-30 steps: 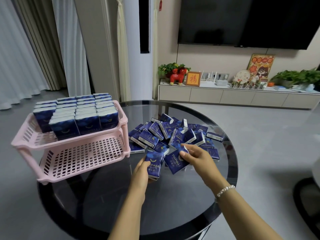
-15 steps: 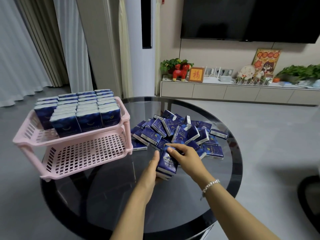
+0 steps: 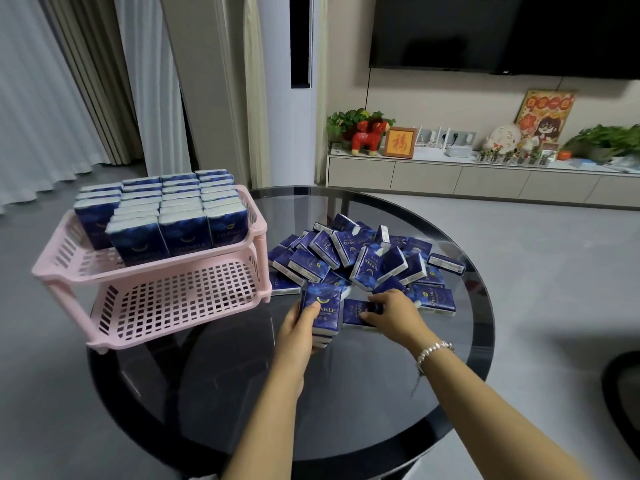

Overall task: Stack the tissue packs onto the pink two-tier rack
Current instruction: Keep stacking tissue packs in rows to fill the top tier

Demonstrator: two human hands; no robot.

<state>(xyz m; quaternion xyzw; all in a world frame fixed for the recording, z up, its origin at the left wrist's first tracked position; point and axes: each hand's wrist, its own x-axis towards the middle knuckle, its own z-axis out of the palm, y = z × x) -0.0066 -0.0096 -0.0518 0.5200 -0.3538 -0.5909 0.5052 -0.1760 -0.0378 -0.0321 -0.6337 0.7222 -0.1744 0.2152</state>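
Note:
The pink two-tier rack [image 3: 180,299] stands at the left of the round glass table. Its top tier holds several upright blue tissue packs [image 3: 166,209] in rows; its bottom tier is bare. A loose heap of blue tissue packs [image 3: 367,261] lies to the right of the rack. My left hand [image 3: 298,323] grips a small stack of packs [image 3: 323,311], thumb on its front face. My right hand [image 3: 391,311] reaches to a single pack [image 3: 356,313] lying flat at the heap's near edge, fingers curled over its top.
The dark glass table [image 3: 346,393] has open surface in front of the rack and hands. Behind it are a white TV cabinet [image 3: 485,178] with ornaments and plants, a wall television, and curtains at the left.
My left hand now holds the stacked packs alone. My right hand let go of that stack and moved right onto another pack at the heap's edge.

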